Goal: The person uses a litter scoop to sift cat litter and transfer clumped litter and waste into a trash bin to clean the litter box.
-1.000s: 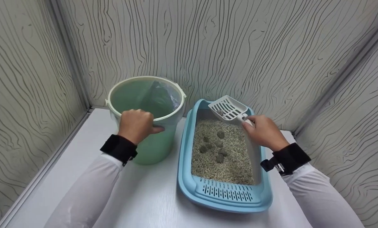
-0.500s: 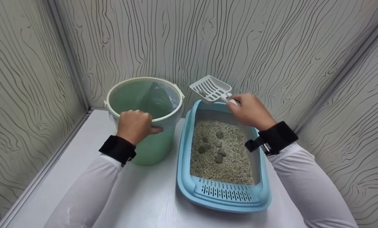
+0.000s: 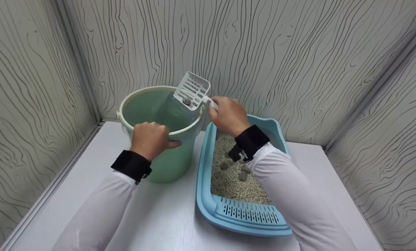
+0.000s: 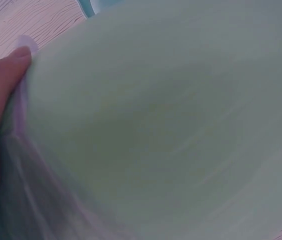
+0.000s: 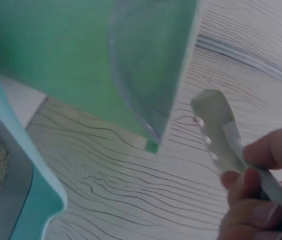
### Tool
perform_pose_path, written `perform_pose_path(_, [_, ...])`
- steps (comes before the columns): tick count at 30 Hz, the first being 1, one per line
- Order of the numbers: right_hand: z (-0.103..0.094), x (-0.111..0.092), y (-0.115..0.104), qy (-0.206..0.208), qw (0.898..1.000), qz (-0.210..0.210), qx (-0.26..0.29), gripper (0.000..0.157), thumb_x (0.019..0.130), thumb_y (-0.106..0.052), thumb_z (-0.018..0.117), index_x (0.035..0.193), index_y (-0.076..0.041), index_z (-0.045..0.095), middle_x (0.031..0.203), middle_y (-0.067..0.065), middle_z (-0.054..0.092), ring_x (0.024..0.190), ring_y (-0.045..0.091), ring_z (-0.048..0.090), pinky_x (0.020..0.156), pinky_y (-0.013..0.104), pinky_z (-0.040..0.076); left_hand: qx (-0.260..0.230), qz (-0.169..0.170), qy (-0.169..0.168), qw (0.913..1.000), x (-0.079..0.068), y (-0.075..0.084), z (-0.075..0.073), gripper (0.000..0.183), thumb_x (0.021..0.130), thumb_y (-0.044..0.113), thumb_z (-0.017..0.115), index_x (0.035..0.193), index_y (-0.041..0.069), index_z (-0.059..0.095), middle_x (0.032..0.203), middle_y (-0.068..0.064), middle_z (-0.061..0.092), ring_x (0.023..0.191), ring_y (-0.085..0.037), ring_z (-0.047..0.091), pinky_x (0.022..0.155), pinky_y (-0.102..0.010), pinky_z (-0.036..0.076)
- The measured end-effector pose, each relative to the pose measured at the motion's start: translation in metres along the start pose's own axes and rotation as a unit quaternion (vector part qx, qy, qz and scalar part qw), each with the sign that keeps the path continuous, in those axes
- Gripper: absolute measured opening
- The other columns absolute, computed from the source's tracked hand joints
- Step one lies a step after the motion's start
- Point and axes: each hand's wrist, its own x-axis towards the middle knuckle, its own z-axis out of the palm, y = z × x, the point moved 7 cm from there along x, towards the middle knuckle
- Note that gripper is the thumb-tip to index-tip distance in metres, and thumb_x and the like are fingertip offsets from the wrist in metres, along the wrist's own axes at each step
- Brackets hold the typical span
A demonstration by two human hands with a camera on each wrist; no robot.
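My right hand (image 3: pixel 230 115) grips the handle of a white slotted litter scoop (image 3: pixel 195 87), tilted over the right rim of a green bucket (image 3: pixel 169 164). One grey clump (image 3: pixel 186 101) lies in the scoop. My left hand (image 3: pixel 149 139) holds the near rim of the bucket, fingers over the edge and thumb along the outside. A clear plastic bag lines the bucket, and its folds show in the right wrist view. Right of the bucket stands a blue litter box (image 3: pixel 203 188) with granular litter (image 3: pixel 234 190) and several grey clumps (image 3: pixel 243 176), partly hidden by my right arm.
Bucket and litter box stand close together on a white table (image 3: pixel 166 216). Wood-grain patterned panels (image 3: pixel 281 52) rise behind them and on both sides. The litter box has a slotted front ledge (image 3: pixel 249 212).
My right hand has carried the scoop with its clump leftward and up, from above the litter box to the bucket's rim. The left hand keeps its hold on the bucket.
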Motion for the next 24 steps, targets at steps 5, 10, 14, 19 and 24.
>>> perform_pose_path(5, [0.011, -0.004, -0.017, 0.125, 0.978, -0.118, -0.12, 0.019, 0.105, -0.019, 0.062, 0.12, -0.014, 0.073, 0.094, 0.014, 0.071, 0.073, 0.033, 0.07, 0.063, 0.049, 0.057, 0.001, -0.003, 0.006, 1.0, 0.001, 0.0, -0.001, 0.08, 0.065, 0.077, 0.084, 0.049, 0.019, 0.03, 0.052, 0.005, 0.025, 0.048, -0.018, 0.031, 0.041, -0.042, 0.03])
perform_pose_path(10, [0.019, -0.009, -0.02, 0.176, 0.95, -0.171, -0.192, 0.018, 0.105, -0.021, 0.061, 0.117, -0.018, 0.074, 0.086, 0.012, 0.066, 0.059, 0.031, 0.065, 0.051, 0.048, 0.054, -0.001, -0.001, 0.008, 1.0, 0.0, 0.0, 0.0, 0.079, 0.066, 0.076, 0.084, 0.048, 0.019, 0.033, 0.052, 0.005, 0.025, 0.049, -0.018, 0.03, 0.041, -0.041, 0.029])
perform_pose_path(14, [0.019, -0.011, -0.017, 0.168, 0.952, -0.175, -0.185, 0.018, 0.105, -0.021, 0.061, 0.117, -0.018, 0.073, 0.086, 0.013, 0.066, 0.058, 0.032, 0.065, 0.051, 0.048, 0.054, -0.005, -0.003, 0.009, 0.9999, 0.0, 0.0, 0.0, 0.077, 0.064, 0.075, 0.086, 0.048, 0.019, 0.035, 0.051, 0.004, 0.027, 0.048, -0.018, 0.031, 0.04, -0.042, 0.032])
perform_pose_path(19, [0.017, -0.012, -0.013, 0.129, 0.97, -0.155, -0.135, 0.021, 0.106, -0.023, 0.06, 0.122, -0.016, 0.071, 0.088, 0.015, 0.067, 0.063, 0.034, 0.067, 0.055, 0.05, 0.054, -0.006, -0.004, 0.008, 0.9999, 0.0, 0.0, 0.001, 0.077, 0.064, 0.075, 0.086, 0.048, 0.018, 0.036, 0.051, 0.004, 0.028, 0.047, -0.019, 0.034, 0.041, -0.044, 0.036])
perform_pose_path(24, [0.018, -0.01, -0.006, 0.075, 0.988, -0.109, -0.08, 0.029, 0.105, -0.02, 0.062, 0.132, -0.012, 0.069, 0.097, 0.016, 0.072, 0.082, 0.033, 0.071, 0.07, 0.049, 0.058, 0.004, 0.0, 0.013, 0.9999, -0.001, 0.0, 0.0, 0.079, 0.064, 0.077, 0.084, 0.048, 0.019, 0.032, 0.052, 0.005, 0.026, 0.047, -0.018, 0.032, 0.04, -0.043, 0.034])
